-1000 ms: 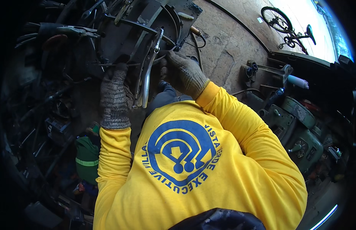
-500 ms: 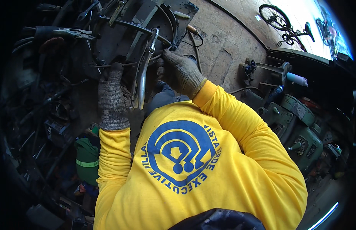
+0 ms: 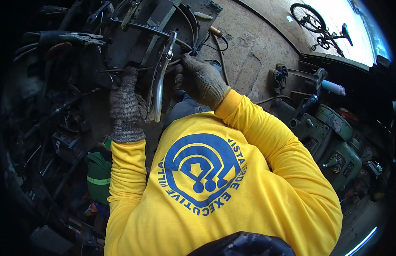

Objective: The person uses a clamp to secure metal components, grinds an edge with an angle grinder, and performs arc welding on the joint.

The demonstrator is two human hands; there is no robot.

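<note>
My left hand, in a grey-brown knitted glove, has its fingertips closed on a thin rod. The rod runs rightward behind a pair of long locking pliers. My right hand, in a lighter dotted glove, pinches near the rod's right end; its fingertips are partly hidden. The pliers hang with their handles toward me, their jaws clamped at a dark curved bar on the metal workpiece. Behind the bar lies a dark metal plate with a flat strip across it.
A wood-handled tool with a cable lies right of the workpiece. Pliers and a wrench sit at the far left. Green machinery stands at the right, a green bag by my left arm. Beyond the doorway is a bicycle.
The rod's left part has shifted slightly upward and left, and now looks straighter. Both hands stay almost in place. The locking pliers remain clamped.
</note>
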